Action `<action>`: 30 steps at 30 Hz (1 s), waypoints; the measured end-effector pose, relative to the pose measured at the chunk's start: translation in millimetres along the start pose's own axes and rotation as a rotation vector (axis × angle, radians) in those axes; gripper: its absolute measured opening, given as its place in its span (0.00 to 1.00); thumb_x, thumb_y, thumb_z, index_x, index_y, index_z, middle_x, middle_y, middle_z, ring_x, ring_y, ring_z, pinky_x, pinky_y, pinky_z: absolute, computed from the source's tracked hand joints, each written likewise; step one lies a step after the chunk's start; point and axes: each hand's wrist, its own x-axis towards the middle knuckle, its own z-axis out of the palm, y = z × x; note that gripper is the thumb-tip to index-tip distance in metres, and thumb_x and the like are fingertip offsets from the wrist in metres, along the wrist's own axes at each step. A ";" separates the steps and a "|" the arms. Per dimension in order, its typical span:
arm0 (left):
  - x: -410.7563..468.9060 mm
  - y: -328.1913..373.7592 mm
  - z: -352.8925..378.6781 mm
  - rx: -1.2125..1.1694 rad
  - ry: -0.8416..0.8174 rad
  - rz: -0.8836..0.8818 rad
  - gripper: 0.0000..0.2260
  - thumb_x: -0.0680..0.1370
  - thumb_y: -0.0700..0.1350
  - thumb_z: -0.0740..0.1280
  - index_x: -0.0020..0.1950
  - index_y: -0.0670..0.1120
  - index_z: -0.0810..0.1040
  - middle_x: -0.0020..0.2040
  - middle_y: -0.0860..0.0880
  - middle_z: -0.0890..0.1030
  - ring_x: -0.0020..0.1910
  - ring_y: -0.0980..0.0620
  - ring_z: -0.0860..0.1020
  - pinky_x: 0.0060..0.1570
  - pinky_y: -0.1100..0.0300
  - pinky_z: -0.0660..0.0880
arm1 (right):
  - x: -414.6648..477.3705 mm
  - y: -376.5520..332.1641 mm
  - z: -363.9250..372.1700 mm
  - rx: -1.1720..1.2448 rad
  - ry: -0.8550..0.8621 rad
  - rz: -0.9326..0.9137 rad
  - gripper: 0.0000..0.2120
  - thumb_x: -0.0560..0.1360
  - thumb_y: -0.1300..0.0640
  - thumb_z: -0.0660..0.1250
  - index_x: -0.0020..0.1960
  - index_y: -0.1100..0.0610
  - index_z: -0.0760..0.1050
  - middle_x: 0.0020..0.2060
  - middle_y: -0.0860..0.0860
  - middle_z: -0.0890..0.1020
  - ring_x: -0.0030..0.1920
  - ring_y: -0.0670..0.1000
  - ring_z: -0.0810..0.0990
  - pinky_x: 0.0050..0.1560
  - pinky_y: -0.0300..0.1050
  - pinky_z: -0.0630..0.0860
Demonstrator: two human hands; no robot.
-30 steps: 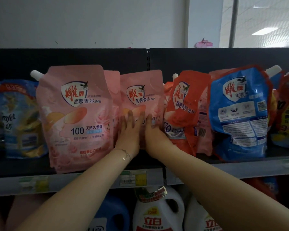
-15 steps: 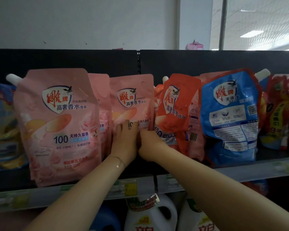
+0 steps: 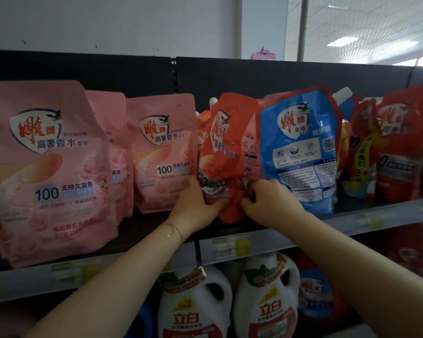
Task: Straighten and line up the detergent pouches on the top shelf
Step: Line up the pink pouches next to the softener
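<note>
A crumpled red-orange detergent pouch leans to the left in the middle of the top shelf. My left hand grips its lower left edge and my right hand grips its lower right side. Left of it a pink pouch stands upright, then another pink pouch half hidden behind a large pink pouch at the shelf's front. Right of the red one a blue pouch leans with its white spout at the upper right.
More red pouches crowd the top shelf's right end. A black back panel rises behind the pouches. Below, white detergent jugs stand on the lower shelf, and price tags line the shelf edge.
Both hands moved right from the middle pink pouch to the red-orange pouch and took hold of its lower part. The view shifted right.
</note>
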 end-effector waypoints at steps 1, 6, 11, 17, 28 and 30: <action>0.8 2.5 1.9 0.027 0.005 -0.011 0.30 0.70 0.59 0.73 0.64 0.45 0.66 0.61 0.48 0.77 0.59 0.50 0.77 0.53 0.62 0.72 | -0.3 5.2 0.8 -0.004 0.017 -0.004 0.10 0.73 0.49 0.63 0.43 0.56 0.74 0.37 0.52 0.77 0.40 0.57 0.78 0.37 0.45 0.74; 11.6 7.6 1.7 0.070 -0.028 -0.061 0.31 0.72 0.56 0.72 0.66 0.42 0.64 0.63 0.44 0.75 0.58 0.47 0.76 0.53 0.59 0.73 | 2.9 15.3 1.0 0.025 0.033 -0.014 0.09 0.74 0.50 0.64 0.40 0.55 0.69 0.35 0.52 0.74 0.41 0.59 0.78 0.37 0.45 0.70; 10.1 1.7 -0.3 0.053 -0.022 -0.064 0.31 0.71 0.55 0.74 0.66 0.43 0.66 0.61 0.47 0.77 0.57 0.50 0.77 0.52 0.60 0.73 | 2.5 31.7 -9.7 0.055 0.039 0.049 0.17 0.74 0.44 0.65 0.32 0.52 0.67 0.32 0.51 0.74 0.37 0.54 0.77 0.36 0.45 0.73; 12.0 -3.3 -0.4 -0.005 -0.012 -0.114 0.31 0.68 0.56 0.76 0.64 0.44 0.70 0.59 0.50 0.78 0.57 0.50 0.78 0.52 0.59 0.74 | 2.6 58.7 -21.0 0.014 0.077 0.122 0.18 0.75 0.45 0.66 0.35 0.58 0.74 0.33 0.54 0.76 0.37 0.55 0.77 0.38 0.47 0.75; -4.7 3.4 6.9 0.102 -0.039 -0.113 0.24 0.76 0.45 0.69 0.67 0.41 0.63 0.65 0.42 0.74 0.62 0.43 0.74 0.51 0.63 0.67 | -3.1 79.5 -20.6 -0.078 0.166 0.158 0.25 0.75 0.36 0.61 0.33 0.56 0.70 0.31 0.50 0.74 0.37 0.55 0.77 0.35 0.45 0.68; -13.2 4.2 11.4 0.116 -0.030 -0.120 0.25 0.77 0.43 0.68 0.70 0.40 0.60 0.65 0.41 0.73 0.63 0.43 0.74 0.53 0.62 0.67 | -0.5 67.1 -13.5 -0.114 0.161 0.195 0.22 0.77 0.37 0.58 0.43 0.56 0.73 0.39 0.52 0.77 0.45 0.57 0.79 0.41 0.47 0.72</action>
